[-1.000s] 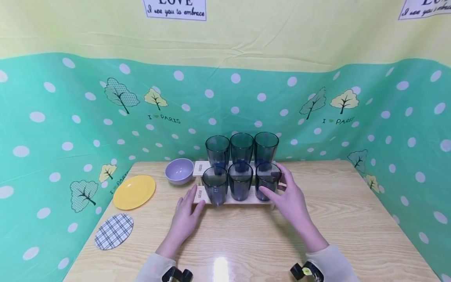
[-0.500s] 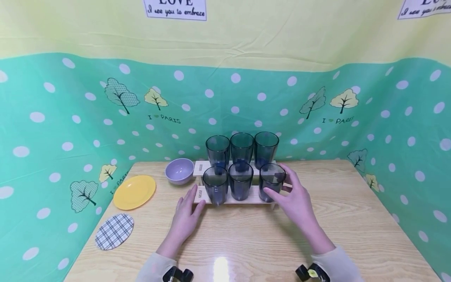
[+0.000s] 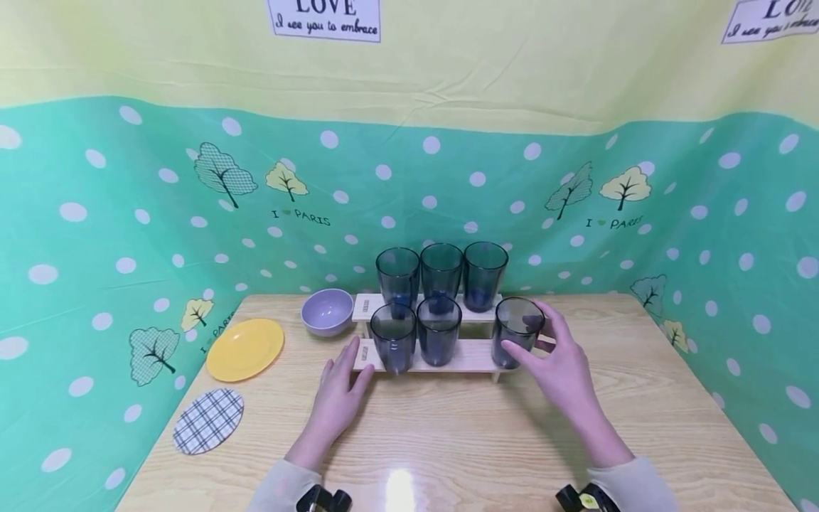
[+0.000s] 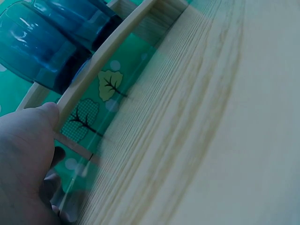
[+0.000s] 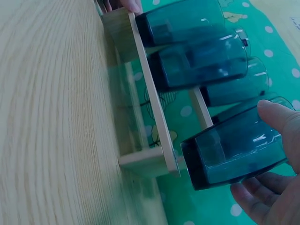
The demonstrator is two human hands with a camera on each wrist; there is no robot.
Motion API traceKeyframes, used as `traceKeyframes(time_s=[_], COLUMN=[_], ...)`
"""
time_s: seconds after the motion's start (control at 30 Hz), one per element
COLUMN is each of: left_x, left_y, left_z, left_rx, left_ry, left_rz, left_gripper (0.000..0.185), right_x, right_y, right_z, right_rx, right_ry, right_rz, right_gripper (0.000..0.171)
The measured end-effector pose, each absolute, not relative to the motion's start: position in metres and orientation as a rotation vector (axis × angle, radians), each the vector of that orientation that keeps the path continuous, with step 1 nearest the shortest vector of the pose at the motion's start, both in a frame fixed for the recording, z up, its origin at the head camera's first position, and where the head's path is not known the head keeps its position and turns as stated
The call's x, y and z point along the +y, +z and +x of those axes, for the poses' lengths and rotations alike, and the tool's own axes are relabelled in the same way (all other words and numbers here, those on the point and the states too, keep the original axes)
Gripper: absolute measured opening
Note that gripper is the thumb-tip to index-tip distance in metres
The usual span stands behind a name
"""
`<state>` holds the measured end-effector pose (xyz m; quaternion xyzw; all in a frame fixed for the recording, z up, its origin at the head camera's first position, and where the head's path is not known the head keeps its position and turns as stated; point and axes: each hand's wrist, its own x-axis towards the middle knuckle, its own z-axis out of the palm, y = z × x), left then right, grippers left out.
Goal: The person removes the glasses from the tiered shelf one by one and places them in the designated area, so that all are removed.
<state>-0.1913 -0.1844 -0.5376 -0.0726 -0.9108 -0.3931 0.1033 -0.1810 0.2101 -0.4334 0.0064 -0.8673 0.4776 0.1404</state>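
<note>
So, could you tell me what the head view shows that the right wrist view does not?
Only the head view shows the left hand resting at the wooden rack's left end, the purple bowl, yellow plate and plaid coaster. Only the right wrist view shows the held glass's base clear of the shelf edge. Both show the right hand gripping that glass beside the rack.

The head view looks forward and down over the light wooden tabletop (image 3: 461, 434). Both wrist views sit close and low, tilted, sharing the two-tier pale wooden rack (image 3: 441, 359) (image 4: 101, 61) (image 5: 147, 101) of dark blue translucent tumblers (image 3: 439, 331) (image 5: 199, 63).
</note>
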Motion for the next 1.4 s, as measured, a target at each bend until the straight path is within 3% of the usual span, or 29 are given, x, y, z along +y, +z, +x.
traceKeyframes(time_s=[0.73,1.4], left_x=[-0.184,-0.185], left_y=[-0.538,-0.540], left_z=[-0.189,-0.190], left_rx=[-2.676,-2.694], left_ry=[-1.151,-1.177], left_rz=[-0.209,-0.196], left_gripper=[0.072,0.074], right_x=[0.246,0.251], right_y=[-0.436,-0.466], right_z=[-0.196,-0.242], right_rx=[-2.492,-2.445], right_ry=[1.279,1.377], right_rz=[-0.082,-0.150], right_gripper=[0.101,0.100])
